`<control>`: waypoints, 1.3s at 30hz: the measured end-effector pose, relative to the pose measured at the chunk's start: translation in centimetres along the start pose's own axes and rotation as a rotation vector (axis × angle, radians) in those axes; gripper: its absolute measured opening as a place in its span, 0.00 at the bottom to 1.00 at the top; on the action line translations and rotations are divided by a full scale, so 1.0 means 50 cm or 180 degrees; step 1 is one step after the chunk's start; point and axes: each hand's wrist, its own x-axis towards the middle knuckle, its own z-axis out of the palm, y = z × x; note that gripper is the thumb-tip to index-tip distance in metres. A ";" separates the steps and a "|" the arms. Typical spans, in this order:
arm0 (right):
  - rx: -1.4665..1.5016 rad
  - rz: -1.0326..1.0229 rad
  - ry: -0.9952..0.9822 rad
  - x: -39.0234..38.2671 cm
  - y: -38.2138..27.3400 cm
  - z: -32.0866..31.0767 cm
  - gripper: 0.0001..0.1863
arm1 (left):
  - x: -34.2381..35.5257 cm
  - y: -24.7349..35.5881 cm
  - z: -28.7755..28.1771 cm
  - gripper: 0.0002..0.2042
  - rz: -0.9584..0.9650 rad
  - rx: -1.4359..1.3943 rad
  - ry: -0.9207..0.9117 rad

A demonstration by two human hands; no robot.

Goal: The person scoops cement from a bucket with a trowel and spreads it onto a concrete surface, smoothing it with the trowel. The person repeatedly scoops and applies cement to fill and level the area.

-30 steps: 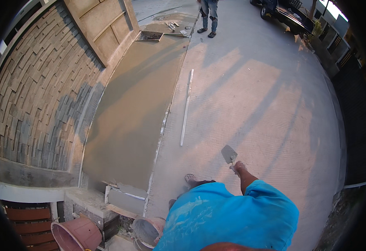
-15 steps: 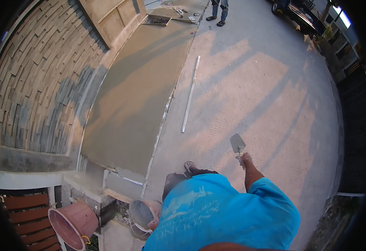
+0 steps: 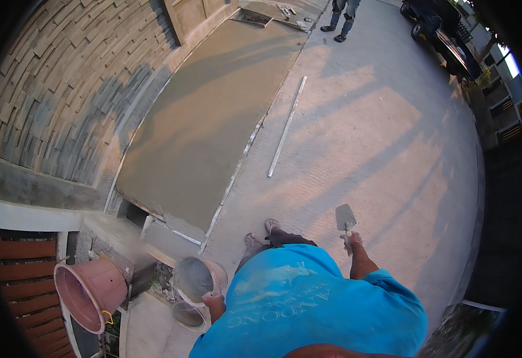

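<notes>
My right hand [image 3: 352, 240] is closed round the handle of a trowel [image 3: 345, 217]. Its flat, grey-coated blade points ahead over the pavement. At my left side, my left hand [image 3: 214, 303] grips the rim of a grey-smeared bucket [image 3: 218, 274], its fingers partly hidden. The bucket is tilted, showing a grey inside. Another grey-stained bucket [image 3: 188, 315] sits just below it. Ahead and to the left lies a long, smooth slab of wet-looking concrete [image 3: 195, 131], with a narrow strip [image 3: 180, 237] across its near end.
A long straight bar [image 3: 287, 128] lies on the pavement [image 3: 356, 149]. A stone-clad wall [image 3: 64, 101] borders the slab. A large pink tub [image 3: 103, 286] stands tipped at left, by a slatted gate [image 3: 25, 280]. Another person [image 3: 347, 18] stands far ahead; a dark vehicle [image 3: 442, 36] is at far right.
My left hand has come into clearer view at the bucket, which has shifted up and left, uncovering the other bucket. Both my feet now show. The trowel has moved slightly nearer me.
</notes>
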 end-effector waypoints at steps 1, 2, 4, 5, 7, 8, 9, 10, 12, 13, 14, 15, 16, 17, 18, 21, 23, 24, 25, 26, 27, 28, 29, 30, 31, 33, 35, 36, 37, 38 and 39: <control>0.0081 0.0038 0.0033 0.001 0.008 0.001 0.20 | 0.013 -0.029 0.016 0.17 0.0231 0.0423 0.0114; 0.0062 0.0045 0.0043 -0.003 0.019 0.003 0.20 | 0.026 -0.045 0.021 0.17 0.0473 0.0853 0.0223; 0.0002 0.0091 0.0063 -0.030 0.049 -0.007 0.20 | 0.032 -0.038 0.013 0.17 0.0454 0.0867 0.0098; 0.0147 0.0110 0.0049 -0.040 0.060 -0.010 0.21 | 0.035 -0.033 0.010 0.17 0.0444 0.0877 0.0038; 0.0268 0.0248 0.0205 -0.063 0.096 -0.013 0.21 | 0.031 -0.016 0.000 0.17 0.0428 0.0903 -0.0092; 0.0329 0.0316 0.0282 -0.070 0.117 -0.013 0.21 | 0.026 -0.006 -0.004 0.17 0.0420 0.0917 -0.0154; 0.0276 0.0417 0.0220 -0.070 0.134 -0.015 0.21 | 0.019 0.008 -0.006 0.18 0.0398 0.0944 -0.0123; 0.0237 0.0512 0.0144 -0.063 0.153 -0.016 0.21 | 0.018 0.014 -0.004 0.18 0.0419 0.0962 -0.0112; 0.0264 0.0576 0.0081 -0.038 0.196 -0.013 0.20 | 0.025 0.037 0.004 0.18 0.0467 0.1031 -0.0135; 0.0318 0.0546 0.0097 -0.029 0.219 -0.008 0.19 | 0.024 0.046 0.010 0.18 0.0493 0.1065 -0.0149; 0.0369 0.0517 0.0117 -0.015 0.238 -0.007 0.17 | 0.022 0.056 0.017 0.18 0.0512 0.1088 -0.0166; 0.0376 0.0538 0.0059 -0.006 0.240 -0.009 0.16 | 0.020 0.069 0.023 0.19 0.0535 0.1130 -0.0173; 0.0382 0.0559 0.0004 0.002 0.243 -0.014 0.15 | 0.018 0.083 0.031 0.19 0.0559 0.1167 -0.0178; 0.0387 0.0582 -0.0049 0.013 0.246 -0.022 0.14 | 0.013 0.099 0.042 0.19 0.0584 0.1212 -0.0179; 0.0446 0.0641 -0.0051 0.016 0.229 -0.027 0.13 | 0.010 0.117 0.043 0.19 0.0589 0.1270 -0.0146; 0.0643 0.0712 -0.0064 0.064 0.203 -0.070 0.12 | -0.008 0.184 0.082 0.20 0.0643 0.1418 -0.0125; 0.0805 0.0575 -0.0121 0.140 0.215 -0.116 0.14 | -0.019 0.248 0.133 0.21 0.0697 0.1515 -0.0120; 0.0660 0.0547 -0.0061 0.176 0.210 -0.140 0.14 | -0.026 0.280 0.144 0.21 0.0712 0.1579 -0.0060; 0.0510 0.0523 0.0002 0.197 0.183 -0.166 0.15 | -0.030 0.308 0.159 0.22 0.0708 0.1650 -0.0010; 0.0360 0.0497 0.0065 0.225 0.164 -0.195 0.15 | -0.035 0.337 0.181 0.22 0.0714 0.1734 0.0027; 0.0376 0.0476 0.0091 0.259 0.170 -0.223 0.16 | -0.042 0.373 0.200 0.22 0.0748 0.1818 0.0034; 0.0393 0.0455 0.0118 0.298 0.177 -0.250 0.17 | -0.049 0.410 0.222 0.23 0.0784 0.1897 0.0053; 0.0418 0.0406 0.0172 0.342 0.168 -0.290 0.18 | -0.054 0.449 0.251 0.23 0.0814 0.1974 0.0057; 0.0334 0.0348 0.0104 0.380 0.164 -0.332 0.19 | -0.062 0.485 0.276 0.24 0.0831 0.2075 0.0071; 0.0248 0.0291 0.0038 0.416 0.160 -0.374 0.20 | -0.068 0.520 0.301 0.24 0.0861 0.2164 0.0069; 0.0267 0.0208 0.0046 0.474 0.137 -0.440 0.23 | -0.079 0.587 0.346 0.25 0.0908 0.2325 0.0079; 0.0528 0.0188 0.0217 0.512 0.098 -0.508 0.26 | -0.085 0.649 0.388 0.26 0.0946 0.2535 0.0071; 0.0501 0.0145 0.0327 0.533 0.090 -0.532 0.27 | -0.088 0.683 0.411 0.26 0.0986 0.2621 0.0048; 0.0477 0.0103 0.0436 0.553 0.082 -0.555 0.29 | -0.088 0.718 0.433 0.27 0.1017 0.2716 0.0031; 0.0455 0.0063 0.0545 0.574 0.072 -0.578 0.30 | -0.089 0.754 0.455 0.27 0.1052 0.2807 0.0010; 0.0336 -0.0082 0.0800 0.598 0.067 -0.592 0.32 | -0.086 0.786 0.474 0.28 0.1045 0.2835 -0.0027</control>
